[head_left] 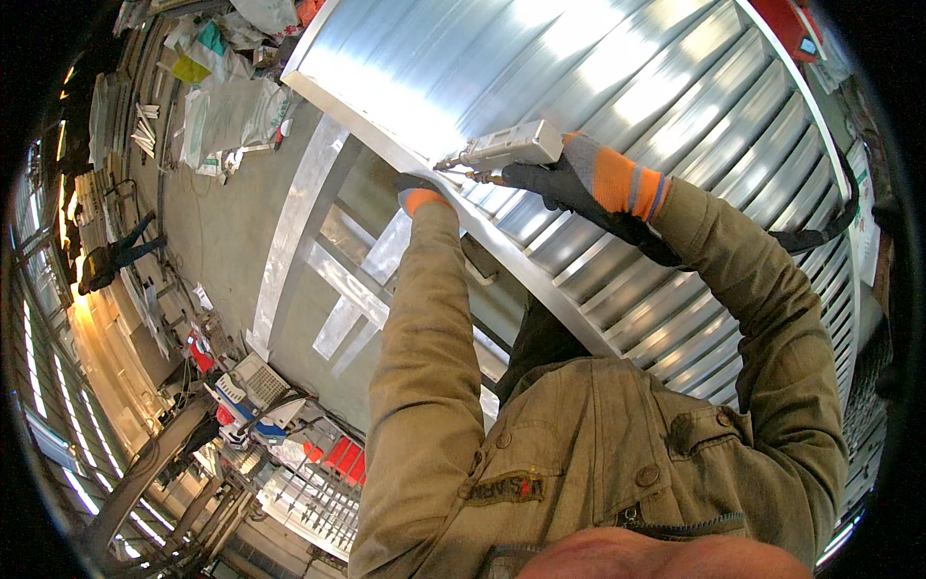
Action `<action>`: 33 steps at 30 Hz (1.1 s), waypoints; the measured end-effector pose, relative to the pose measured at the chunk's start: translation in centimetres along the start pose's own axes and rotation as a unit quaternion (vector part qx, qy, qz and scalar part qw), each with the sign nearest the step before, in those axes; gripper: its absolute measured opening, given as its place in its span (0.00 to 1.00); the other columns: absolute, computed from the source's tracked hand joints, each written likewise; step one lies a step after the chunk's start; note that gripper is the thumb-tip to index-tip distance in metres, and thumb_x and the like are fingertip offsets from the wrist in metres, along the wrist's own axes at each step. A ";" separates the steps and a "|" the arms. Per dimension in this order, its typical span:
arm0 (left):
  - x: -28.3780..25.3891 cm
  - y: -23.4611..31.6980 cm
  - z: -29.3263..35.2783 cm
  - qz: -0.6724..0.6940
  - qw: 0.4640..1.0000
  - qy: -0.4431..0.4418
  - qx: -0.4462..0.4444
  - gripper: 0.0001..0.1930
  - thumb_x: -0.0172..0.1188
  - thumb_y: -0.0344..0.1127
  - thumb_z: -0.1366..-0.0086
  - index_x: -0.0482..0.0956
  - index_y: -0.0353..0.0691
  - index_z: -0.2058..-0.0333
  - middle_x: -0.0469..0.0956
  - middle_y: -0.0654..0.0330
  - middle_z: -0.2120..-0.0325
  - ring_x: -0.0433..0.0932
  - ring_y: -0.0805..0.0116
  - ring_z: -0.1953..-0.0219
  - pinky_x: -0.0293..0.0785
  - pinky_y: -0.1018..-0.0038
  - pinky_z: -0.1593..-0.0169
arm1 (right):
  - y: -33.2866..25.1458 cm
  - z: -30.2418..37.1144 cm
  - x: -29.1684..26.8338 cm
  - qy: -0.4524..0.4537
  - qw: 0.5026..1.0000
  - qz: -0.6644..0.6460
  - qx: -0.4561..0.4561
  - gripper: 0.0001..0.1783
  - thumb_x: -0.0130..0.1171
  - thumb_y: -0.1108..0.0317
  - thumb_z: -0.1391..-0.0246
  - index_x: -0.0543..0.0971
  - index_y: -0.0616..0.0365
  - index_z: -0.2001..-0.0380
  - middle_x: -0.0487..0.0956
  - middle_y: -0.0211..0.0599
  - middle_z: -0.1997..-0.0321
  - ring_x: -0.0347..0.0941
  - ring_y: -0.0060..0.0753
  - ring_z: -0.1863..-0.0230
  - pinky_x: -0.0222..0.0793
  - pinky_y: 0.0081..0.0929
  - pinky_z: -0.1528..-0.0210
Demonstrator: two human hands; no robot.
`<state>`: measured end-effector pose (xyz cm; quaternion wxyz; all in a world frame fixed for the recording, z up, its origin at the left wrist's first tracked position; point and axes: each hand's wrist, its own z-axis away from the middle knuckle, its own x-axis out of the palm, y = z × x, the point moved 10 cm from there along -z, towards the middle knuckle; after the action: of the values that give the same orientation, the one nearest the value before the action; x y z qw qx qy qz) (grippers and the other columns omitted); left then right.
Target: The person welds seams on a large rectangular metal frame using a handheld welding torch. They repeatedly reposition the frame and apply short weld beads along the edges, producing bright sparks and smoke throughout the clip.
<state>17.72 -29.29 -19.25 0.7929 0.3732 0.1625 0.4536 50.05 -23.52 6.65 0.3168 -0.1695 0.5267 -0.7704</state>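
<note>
In front of me a large silver metal panel with parallel ribs lies inside a pale metal frame. My right hand, in an orange, grey and black glove, is closed round the dark grip of a boxy silver handheld welding torch. The torch's narrow nozzle points left, down at the frame's near-left edge, and a black hose runs off to the right. My left hand, gloved alike, grips that same edge just beside the nozzle tip. Its fingertips are partly hidden.
Below the panel on the left, flat metal strips form part of a supporting structure. Plastic sheeting lies at the far left. A red crate and cluttered equipment stand lower left. Another person is farther off at the left.
</note>
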 end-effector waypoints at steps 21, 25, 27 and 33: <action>0.9 2.0 3.8 0.012 0.999 0.038 0.008 0.25 0.54 0.53 0.25 0.80 0.42 0.41 0.83 0.54 0.46 0.83 0.55 0.49 0.81 0.57 0.44 | 1.2 -1.2 0.5 -0.042 0.999 0.003 0.028 0.32 0.70 0.47 0.33 0.80 0.63 0.40 0.85 0.34 0.65 0.76 0.19 0.75 0.77 0.26 0.72; 1.5 1.8 4.1 0.029 0.999 0.015 -0.008 0.21 0.56 0.52 0.26 0.81 0.42 0.46 0.82 0.54 0.53 0.82 0.56 0.57 0.81 0.56 0.52 | 0.8 -1.4 0.7 -0.039 0.999 0.015 0.022 0.32 0.70 0.48 0.34 0.79 0.62 0.39 0.85 0.34 0.64 0.76 0.19 0.75 0.76 0.25 0.72; 1.1 1.5 4.2 0.063 0.997 0.043 -0.022 0.17 0.59 0.50 0.29 0.84 0.40 0.60 0.82 0.56 0.68 0.81 0.55 0.73 0.80 0.54 0.71 | 1.0 -1.5 0.8 -0.041 0.999 -0.004 0.016 0.32 0.70 0.47 0.33 0.79 0.61 0.38 0.85 0.33 0.64 0.75 0.19 0.76 0.76 0.25 0.73; 1.4 0.7 3.6 0.013 0.998 0.022 -0.051 0.15 0.50 0.42 0.22 0.83 0.39 0.59 0.82 0.54 0.68 0.82 0.53 0.73 0.80 0.52 0.71 | 1.0 -1.8 0.8 -0.053 0.999 0.006 0.012 0.32 0.69 0.47 0.33 0.79 0.62 0.38 0.84 0.31 0.65 0.74 0.19 0.76 0.73 0.25 0.74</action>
<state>20.17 -29.52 -16.18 0.8009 0.3248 0.1516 0.4798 48.67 -23.01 4.97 0.3511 -0.2028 0.5008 -0.7647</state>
